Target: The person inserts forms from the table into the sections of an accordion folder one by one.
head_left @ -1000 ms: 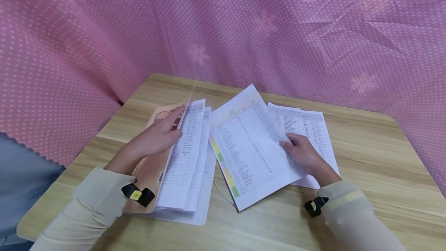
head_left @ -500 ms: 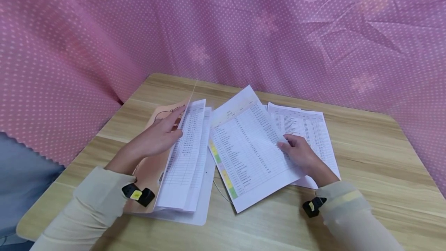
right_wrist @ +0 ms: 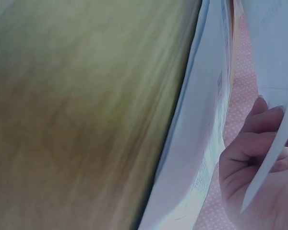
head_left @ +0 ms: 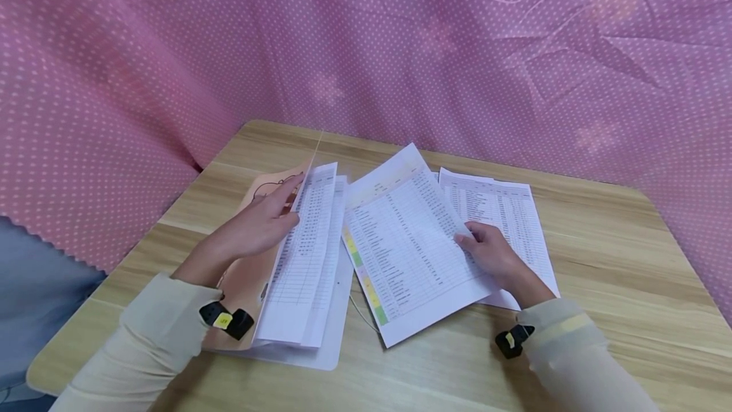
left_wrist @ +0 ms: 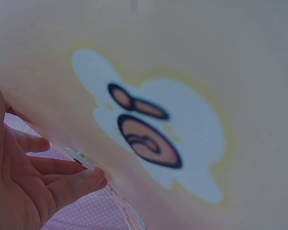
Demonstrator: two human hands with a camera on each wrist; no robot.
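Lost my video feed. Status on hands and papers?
Left hand props folder cover open. Right hand pinches printed sheet. Nothing between sheet and folder.

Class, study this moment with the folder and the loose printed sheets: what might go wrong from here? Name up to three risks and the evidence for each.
1. The right hand pinches the lifted sheet at one edge only, so it may crease or tear.
2. The left hand props the folder flap open with straight fingers; if it slips, the flap may close on the pages.
3. The lifted sheet overlaps the flat sheet and could drag it out of place.
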